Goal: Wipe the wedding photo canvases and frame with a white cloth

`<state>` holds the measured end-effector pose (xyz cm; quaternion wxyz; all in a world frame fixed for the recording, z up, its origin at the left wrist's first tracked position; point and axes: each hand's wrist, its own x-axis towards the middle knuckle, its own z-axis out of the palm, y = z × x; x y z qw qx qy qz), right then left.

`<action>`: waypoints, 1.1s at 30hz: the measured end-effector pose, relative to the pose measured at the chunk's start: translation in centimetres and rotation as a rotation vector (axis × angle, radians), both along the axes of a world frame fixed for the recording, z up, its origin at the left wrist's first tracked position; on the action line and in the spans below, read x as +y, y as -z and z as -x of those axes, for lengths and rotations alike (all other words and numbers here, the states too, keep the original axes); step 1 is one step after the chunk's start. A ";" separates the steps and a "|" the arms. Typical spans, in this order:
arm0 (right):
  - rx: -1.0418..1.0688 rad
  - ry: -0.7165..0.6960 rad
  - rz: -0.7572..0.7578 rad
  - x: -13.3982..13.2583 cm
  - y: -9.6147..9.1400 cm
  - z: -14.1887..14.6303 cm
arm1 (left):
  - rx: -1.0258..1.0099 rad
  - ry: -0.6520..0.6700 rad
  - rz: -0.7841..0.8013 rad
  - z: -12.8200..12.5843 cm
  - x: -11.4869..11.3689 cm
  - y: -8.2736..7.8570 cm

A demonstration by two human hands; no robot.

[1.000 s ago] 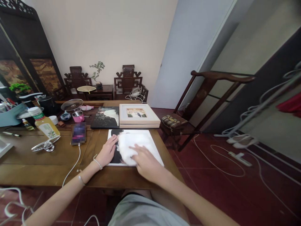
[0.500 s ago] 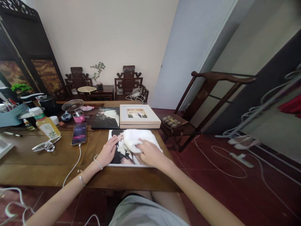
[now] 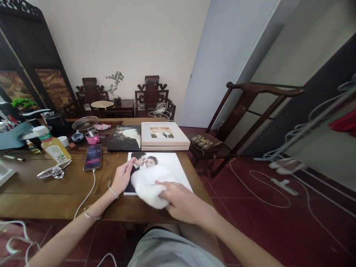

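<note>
A flat photo panel (image 3: pixel 178 167) with a picture of two people lies on the wooden table in front of me. My right hand (image 3: pixel 180 200) grips a fluffy white cloth (image 3: pixel 152 185), which covers the lower middle of the panel and hangs a little over its near edge. At the panel's left edge rests my left hand (image 3: pixel 124 176), fingers stretched out and holding nothing. Just beyond the panel are a stack of light wooden picture frames (image 3: pixel 167 139) and a dark picture with a white dress (image 3: pixel 126 137).
Left on the table (image 3: pixel 111 207) are a phone (image 3: pixel 93 157) with a white cable, a yellow-liquid bottle (image 3: pixel 57 146), a pink mug (image 3: pixel 92 137) and a silver ring-shaped object (image 3: pixel 58 171). A wooden chair (image 3: pixel 241 118) holding a plaid bag (image 3: pixel 204 142) stands at right.
My right hand has drawn the cloth down and left toward me, uncovering the panel's upper right. My left hand has shifted slightly left along the panel's edge.
</note>
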<state>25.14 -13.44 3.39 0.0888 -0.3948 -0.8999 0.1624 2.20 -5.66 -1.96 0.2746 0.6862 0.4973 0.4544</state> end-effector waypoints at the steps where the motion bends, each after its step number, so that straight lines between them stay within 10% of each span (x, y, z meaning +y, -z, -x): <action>1: -0.022 0.077 0.004 0.3 -0.2 -0.5 | 0.042 0.005 -0.009 -0.1 -0.1 0.1; 6: 0.033 0.255 -0.029 4.7 -0.6 -1.9 | 0.293 0.134 -0.130 -0.6 -0.5 0.6; 19: 0.116 0.116 -0.019 12.0 -1.7 6.0 | 0.321 0.151 -0.158 -0.4 0.0 1.0; 33: -0.002 0.466 -0.118 8.3 1.8 -6.3 | 0.325 0.132 -0.175 -0.4 0.1 1.0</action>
